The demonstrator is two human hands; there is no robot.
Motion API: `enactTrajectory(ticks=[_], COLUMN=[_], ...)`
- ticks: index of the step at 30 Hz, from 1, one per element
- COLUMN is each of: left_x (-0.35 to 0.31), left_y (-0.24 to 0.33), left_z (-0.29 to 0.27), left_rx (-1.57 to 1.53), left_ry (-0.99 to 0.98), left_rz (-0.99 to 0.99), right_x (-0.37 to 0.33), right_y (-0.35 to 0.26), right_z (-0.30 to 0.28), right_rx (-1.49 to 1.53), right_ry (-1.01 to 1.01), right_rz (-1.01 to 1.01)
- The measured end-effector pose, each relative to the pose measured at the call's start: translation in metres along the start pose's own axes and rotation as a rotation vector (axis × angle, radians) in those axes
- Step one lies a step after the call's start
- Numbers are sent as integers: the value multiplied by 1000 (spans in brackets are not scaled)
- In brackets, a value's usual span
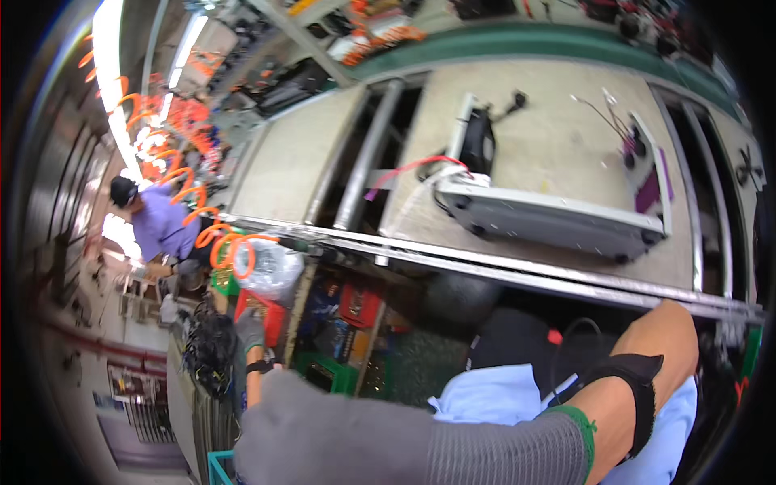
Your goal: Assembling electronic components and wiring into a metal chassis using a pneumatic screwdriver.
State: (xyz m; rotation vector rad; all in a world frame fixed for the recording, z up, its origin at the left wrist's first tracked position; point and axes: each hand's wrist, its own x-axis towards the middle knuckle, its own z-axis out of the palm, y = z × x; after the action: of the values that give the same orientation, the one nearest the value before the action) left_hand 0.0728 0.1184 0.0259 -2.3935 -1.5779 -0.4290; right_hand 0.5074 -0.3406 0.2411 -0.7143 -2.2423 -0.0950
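Observation:
My left hand, in a grey glove with a black band at the wrist, reaches to the near side of a red bin that holds small brass-coloured parts. Its fingers are too small and blurred to show whether they grip anything. Across the front of my body comes my right hand, large and close, in a grey glove with a ribbed, green-edged cuff. Its fingers are not distinguishable. On the workbench, a grey-and-white metal frame lies with a black part, a red wire and loose cables attached.
A clear plastic bag sits behind the red bin, under a coiled orange air hose. More red and green bins fill the shelf below the bench's metal rail. A person in purple works at far left.

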Motion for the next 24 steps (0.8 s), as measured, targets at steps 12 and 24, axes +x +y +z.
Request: enactTrajectory(ticks=[12, 24], left_x=[1, -5], left_y=[-5, -21], left_z=[-3, -17], left_rx=[82, 68], left_ry=[21, 97], left_rz=[-3, -87], right_x=[-39, -44], right_y=[-21, -22], right_z=[12, -14], right_rx=[16, -70], right_ry=[76, 109], right_rz=[127, 297])
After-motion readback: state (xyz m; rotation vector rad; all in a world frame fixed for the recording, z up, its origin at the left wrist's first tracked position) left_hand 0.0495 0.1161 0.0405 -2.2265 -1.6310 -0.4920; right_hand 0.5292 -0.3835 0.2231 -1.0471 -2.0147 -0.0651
